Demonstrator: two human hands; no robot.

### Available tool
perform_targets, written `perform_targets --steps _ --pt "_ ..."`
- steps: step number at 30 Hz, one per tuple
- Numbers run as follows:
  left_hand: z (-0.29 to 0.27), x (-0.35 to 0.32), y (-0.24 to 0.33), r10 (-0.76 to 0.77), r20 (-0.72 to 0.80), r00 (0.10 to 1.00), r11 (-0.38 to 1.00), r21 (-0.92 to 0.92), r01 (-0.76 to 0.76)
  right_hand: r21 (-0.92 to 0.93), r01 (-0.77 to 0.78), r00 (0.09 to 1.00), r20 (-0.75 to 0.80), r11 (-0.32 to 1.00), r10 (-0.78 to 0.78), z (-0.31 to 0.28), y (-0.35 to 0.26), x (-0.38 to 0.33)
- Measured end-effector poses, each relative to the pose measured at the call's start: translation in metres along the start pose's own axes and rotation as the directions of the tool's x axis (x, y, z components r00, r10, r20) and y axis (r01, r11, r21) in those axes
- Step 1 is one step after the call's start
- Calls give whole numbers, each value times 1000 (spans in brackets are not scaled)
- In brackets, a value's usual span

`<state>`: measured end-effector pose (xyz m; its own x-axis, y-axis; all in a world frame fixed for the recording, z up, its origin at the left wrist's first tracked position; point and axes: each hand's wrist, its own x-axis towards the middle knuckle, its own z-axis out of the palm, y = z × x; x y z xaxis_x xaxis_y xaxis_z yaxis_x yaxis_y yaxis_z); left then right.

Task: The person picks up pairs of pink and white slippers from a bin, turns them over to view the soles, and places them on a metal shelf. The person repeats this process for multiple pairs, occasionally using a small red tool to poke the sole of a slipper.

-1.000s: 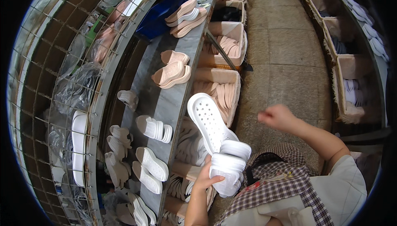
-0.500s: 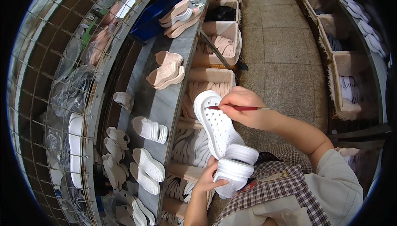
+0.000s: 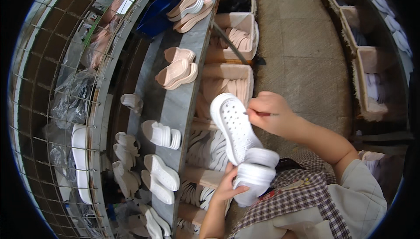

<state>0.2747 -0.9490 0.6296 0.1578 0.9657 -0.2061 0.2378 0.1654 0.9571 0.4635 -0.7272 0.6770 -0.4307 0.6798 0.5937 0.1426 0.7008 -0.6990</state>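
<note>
My left hand (image 3: 228,185) grips the heel end of a white perforated clog (image 3: 238,136), which is tilted with its toe pointing up and away from me. A stack of white soles (image 3: 256,173) sits against the clog's heel, just right of my fingers. My right hand (image 3: 271,113) is closed around a thin red pen-like tool (image 3: 261,114), its tip touching the right edge of the clog's upper.
A long grey shelf (image 3: 177,103) runs along my left with pink sandals (image 3: 177,70) and white sandals (image 3: 161,134) on it. Bins (image 3: 236,33) of pink soles stand beside it. A wire grid (image 3: 57,90) with bagged shoes is at far left. More bins (image 3: 372,81) line the paved aisle's right.
My right hand, first empty and off to the right, came in holding the red tool and settled on the clog's edge. The clog was lifted slightly higher.
</note>
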Motion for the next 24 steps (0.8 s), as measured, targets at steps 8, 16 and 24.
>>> perform_targets --steps 8,16,24 --pt "-22 -19 -58 -288 -117 951 896 -383 224 549 -675 717 332 492 613 -32 59 -64" --pt "-44 -6 -109 -363 -40 931 797 -531 288 -281 -749 -290 953 601 84 27 113 -224" --pt "-49 34 -111 -370 46 928 733 -599 323 -276 -561 -320 942 780 103 142 94 -307"
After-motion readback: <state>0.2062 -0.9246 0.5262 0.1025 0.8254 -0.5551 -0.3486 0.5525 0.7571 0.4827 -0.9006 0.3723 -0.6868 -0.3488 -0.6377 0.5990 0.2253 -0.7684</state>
